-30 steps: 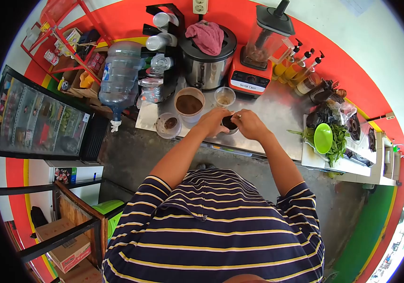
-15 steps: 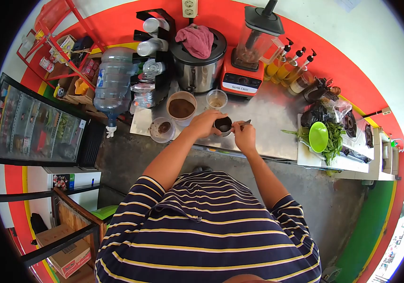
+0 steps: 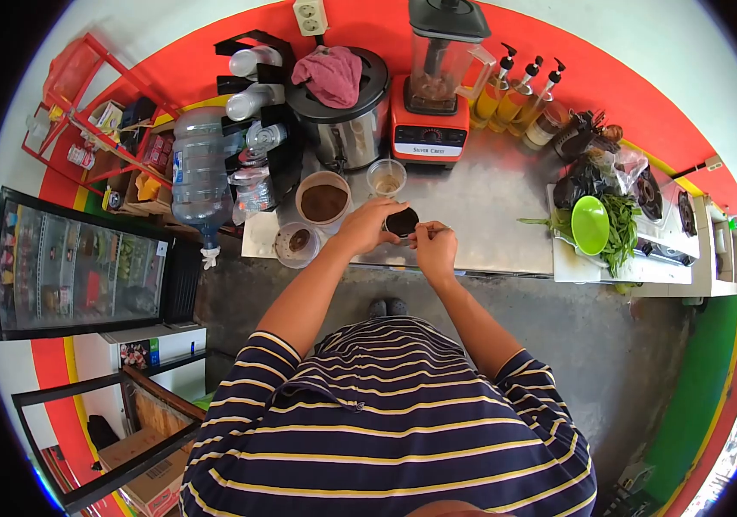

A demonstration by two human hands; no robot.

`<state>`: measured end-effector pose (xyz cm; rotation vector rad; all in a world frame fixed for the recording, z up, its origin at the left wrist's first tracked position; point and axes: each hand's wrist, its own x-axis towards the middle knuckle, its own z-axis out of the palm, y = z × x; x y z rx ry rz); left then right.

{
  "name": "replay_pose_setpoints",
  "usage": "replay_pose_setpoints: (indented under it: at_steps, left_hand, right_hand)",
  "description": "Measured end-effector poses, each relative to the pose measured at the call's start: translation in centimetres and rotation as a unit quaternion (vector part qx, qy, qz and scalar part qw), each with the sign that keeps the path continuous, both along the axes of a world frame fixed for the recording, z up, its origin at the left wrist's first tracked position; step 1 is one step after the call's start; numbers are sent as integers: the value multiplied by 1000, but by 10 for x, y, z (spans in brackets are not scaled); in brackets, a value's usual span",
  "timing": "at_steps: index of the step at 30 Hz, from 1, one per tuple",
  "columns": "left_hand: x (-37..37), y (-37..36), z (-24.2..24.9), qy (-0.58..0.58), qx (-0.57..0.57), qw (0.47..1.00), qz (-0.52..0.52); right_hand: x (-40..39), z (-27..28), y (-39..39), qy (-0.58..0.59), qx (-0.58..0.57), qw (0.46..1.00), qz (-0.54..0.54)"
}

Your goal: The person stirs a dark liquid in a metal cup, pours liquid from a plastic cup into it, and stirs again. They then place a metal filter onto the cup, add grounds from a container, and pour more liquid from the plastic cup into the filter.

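My left hand (image 3: 371,226) is wrapped around the left side of a small cup (image 3: 401,223) with dark contents, held at the counter's front edge. At the cup's right rim, my right hand (image 3: 435,249) is closed in a pinch on what looks like a spoon, mostly hidden by the fingers. Left of the cup stands a tub of brown powder (image 3: 323,203). A clear container (image 3: 298,245) with brown residue sits in front of that tub. Behind my left hand is a clear plastic cup (image 3: 386,178) with a little pale brown content.
A red blender (image 3: 429,129) and a steel urn (image 3: 342,138) topped by a pink cloth (image 3: 330,76) line the back. Several pump bottles (image 3: 513,102) stand right of them. A green bowl (image 3: 590,225) and leafy greens (image 3: 620,237) lie at the right. A water jug (image 3: 199,168) is left.
The view has shifted slightly, and the room appears turned a little. Both hands stay at the cup; the right hand's fingers have turned, and the metal handle that showed earlier is now mostly hidden.
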<state>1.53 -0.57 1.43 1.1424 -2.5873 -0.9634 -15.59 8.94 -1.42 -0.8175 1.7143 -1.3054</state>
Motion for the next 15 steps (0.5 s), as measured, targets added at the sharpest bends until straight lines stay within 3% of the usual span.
replay_pose_setpoints:
  at_steps: [3,6,8,9,11,15]
  left_hand:
    - [0,1,-2,-1,2,1000,4]
    - [1,2,-5,11,2,1000,8]
    - [2,0,-5,24,0,1000,14]
    - [1,0,-1,21,22,1000,8]
    - [0,1,4,19,46,999,11]
    - [-1,7,8,12,38,999,21]
  right_hand:
    - [0,-3,-2,-26,-16,999,-35]
    - [-8,1,0,62,-26,998,-3]
    - [-16,16,6,213,-65,967,122]
    - [-19,16,8,213,-66,966,128]
    - [-25,15,10,372,-230,888,141]
    - [-28,11,11,376,-224,881,182]
